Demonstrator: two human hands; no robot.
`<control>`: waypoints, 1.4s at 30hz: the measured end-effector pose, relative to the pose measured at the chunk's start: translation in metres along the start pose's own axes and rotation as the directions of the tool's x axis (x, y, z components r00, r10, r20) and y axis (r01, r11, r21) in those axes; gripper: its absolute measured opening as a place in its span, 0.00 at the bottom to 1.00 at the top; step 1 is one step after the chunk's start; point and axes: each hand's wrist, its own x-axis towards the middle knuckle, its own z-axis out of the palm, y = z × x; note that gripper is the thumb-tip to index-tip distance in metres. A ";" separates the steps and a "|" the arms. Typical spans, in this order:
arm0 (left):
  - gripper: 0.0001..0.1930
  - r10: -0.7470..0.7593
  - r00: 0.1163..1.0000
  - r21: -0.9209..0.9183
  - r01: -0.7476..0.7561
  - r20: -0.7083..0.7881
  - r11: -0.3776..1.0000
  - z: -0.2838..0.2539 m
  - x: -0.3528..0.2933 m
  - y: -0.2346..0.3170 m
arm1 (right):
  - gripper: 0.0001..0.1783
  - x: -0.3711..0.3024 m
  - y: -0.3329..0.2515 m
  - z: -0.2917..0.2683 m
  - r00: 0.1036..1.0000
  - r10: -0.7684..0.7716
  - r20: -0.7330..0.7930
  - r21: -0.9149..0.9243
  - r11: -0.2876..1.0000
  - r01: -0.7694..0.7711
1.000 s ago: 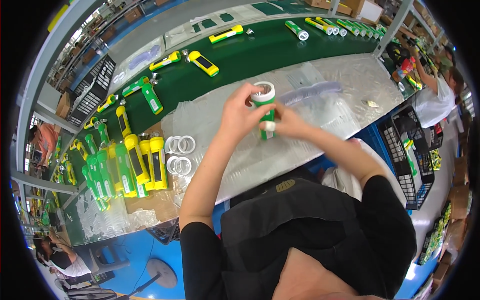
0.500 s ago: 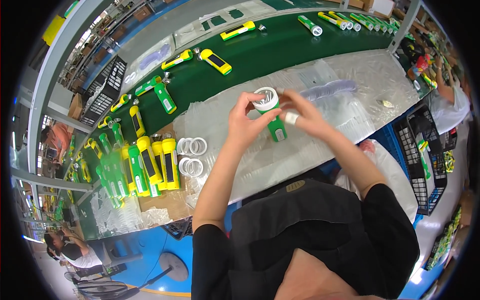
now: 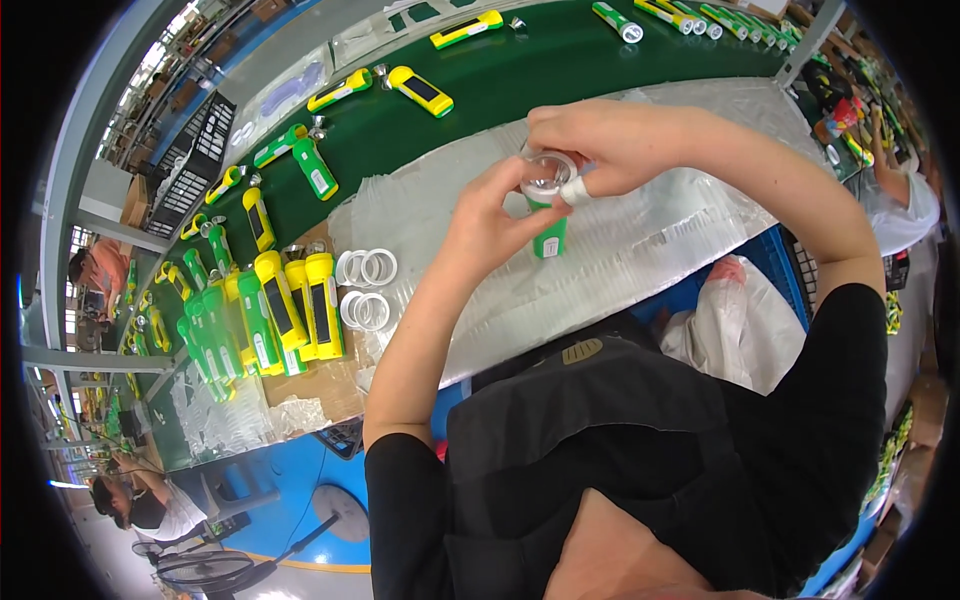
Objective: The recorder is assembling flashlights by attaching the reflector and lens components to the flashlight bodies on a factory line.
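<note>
A green flashlight (image 3: pixel 549 241) with a round, clear-faced head (image 3: pixel 547 172) stands head up over the plastic-covered bench top, between my hands. My left hand (image 3: pixel 492 212) is closed round the left side of its head, thumb across the front. From the far right my right hand (image 3: pixel 610 150) curls over the head's rim, fingers behind it and thumb in front. White tape (image 3: pixel 574 191) wraps the right thumb. Whether the flashlight's foot touches the bench, I cannot tell. Nearest my left forearm lie several white rings (image 3: pixel 372 311) in two overlapping groups.
Left of the rings lie several yellow and green flashlights (image 3: pixel 322 310), close together. More flashlights (image 3: pixel 420 90) lie along the green belt (image 3: pixel 500 90) behind, some with loose reflectors. A white sack (image 3: pixel 735 330) is at my right. Co-workers (image 3: pixel 900 190) sit at both sides.
My right hand has come in over the flashlight's head and closed on it, its elbow swinging up and outward. My left hand keeps its hold. The whole view has shifted slightly.
</note>
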 end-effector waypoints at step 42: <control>0.17 -0.101 0.981 -0.336 0.039 -0.168 0.941 0.022 0.007 -0.007 | 0.36 0.011 -0.014 0.189 0.445 0.688 -0.573 0.712 0.687 -0.146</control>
